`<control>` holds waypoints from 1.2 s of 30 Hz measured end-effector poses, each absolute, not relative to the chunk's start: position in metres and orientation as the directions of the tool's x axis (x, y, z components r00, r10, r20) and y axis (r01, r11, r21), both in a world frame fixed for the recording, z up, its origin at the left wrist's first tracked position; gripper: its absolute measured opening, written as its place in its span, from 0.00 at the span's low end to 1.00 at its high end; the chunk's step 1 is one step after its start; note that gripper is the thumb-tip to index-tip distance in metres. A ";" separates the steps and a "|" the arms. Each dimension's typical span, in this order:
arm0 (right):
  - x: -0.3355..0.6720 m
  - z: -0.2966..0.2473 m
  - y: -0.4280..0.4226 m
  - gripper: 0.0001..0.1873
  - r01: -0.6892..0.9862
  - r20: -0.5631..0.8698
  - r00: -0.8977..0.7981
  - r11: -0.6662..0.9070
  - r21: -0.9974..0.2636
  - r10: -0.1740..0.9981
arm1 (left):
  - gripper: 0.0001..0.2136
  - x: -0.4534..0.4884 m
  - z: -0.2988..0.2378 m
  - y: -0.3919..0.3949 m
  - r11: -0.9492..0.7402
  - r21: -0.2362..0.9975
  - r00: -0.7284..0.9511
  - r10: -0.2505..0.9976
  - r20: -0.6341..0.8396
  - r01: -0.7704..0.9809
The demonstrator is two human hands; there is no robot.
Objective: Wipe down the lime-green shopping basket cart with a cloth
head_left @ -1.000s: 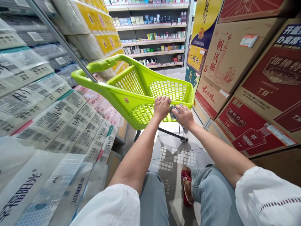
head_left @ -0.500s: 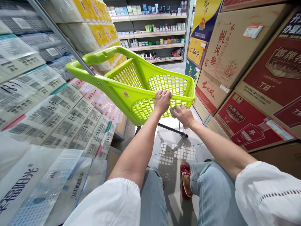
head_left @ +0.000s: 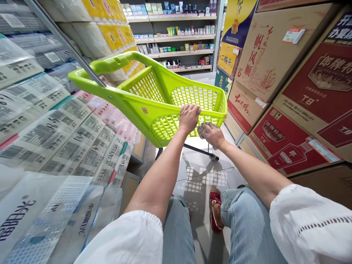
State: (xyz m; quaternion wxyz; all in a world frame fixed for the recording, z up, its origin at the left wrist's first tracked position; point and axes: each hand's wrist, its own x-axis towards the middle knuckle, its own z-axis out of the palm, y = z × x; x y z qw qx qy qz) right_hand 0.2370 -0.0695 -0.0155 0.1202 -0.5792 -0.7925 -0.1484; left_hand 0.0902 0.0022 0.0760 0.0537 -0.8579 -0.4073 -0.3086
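We look down a shop aisle from the wearer's own eyes. In the middle of the frame a lime-green wheeled shopping basket (head_left: 154, 110) stands on the tiled floor (head_left: 203, 172), its long handle (head_left: 121, 60) rising toward the upper left.

The left hand (head_left: 189, 117) hooks over the basket's near rim. Its fingers (head_left: 192, 109) are curled closed over the edge, a grip that seems meant to steady the wheeled basket. Just to its right and slightly lower, the right hand (head_left: 213, 135) presses a small grey patterned cloth (head_left: 202, 129) against the outside of the mesh wall, just under the rim. Its fingers are bent around the bunched cloth, nearly closed, and only a corner of fabric shows beyond them.

Wrapped tissue packs (head_left: 68, 139) fill the left side of the frame. Brown and red cartons (head_left: 297, 121) are stacked up the right. At the bottom we see jeans and one red shoe (head_left: 216, 211).
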 end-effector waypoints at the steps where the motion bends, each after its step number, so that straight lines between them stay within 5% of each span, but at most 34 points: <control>1: 0.237 -0.025 -0.071 0.19 0.941 0.329 -0.339 0.318 0.116 0.882 | 0.17 0.090 0.076 0.002 -0.662 0.160 0.479 0.668 0.570 0.732; 6: 0.241 -0.037 -0.074 0.20 0.905 0.244 -0.418 0.377 0.198 0.875 | 0.17 0.090 0.077 0.000 -0.656 0.146 0.481 0.670 0.566 0.741; 13: 0.251 0.037 -0.072 0.19 0.985 0.606 -0.173 0.130 0.114 0.777 | 0.17 0.091 0.077 0.000 -0.651 0.153 0.471 0.672 0.571 0.744; 18: 0.254 0.048 -0.068 0.18 0.999 0.693 -0.048 0.052 0.015 0.720 | 0.17 0.091 0.076 -0.001 -0.660 0.153 0.474 0.663 0.580 0.736; 30: 0.233 -0.038 -0.073 0.19 0.913 0.299 -0.401 0.350 0.208 0.866 | 0.17 0.090 0.073 0.005 -0.670 0.143 0.477 0.646 0.597 0.728; 36: 0.230 0.030 -0.062 0.18 0.984 0.613 -0.172 0.110 0.137 0.771 | 0.14 0.090 0.077 0.006 -0.668 0.159 0.477 0.658 0.583 0.727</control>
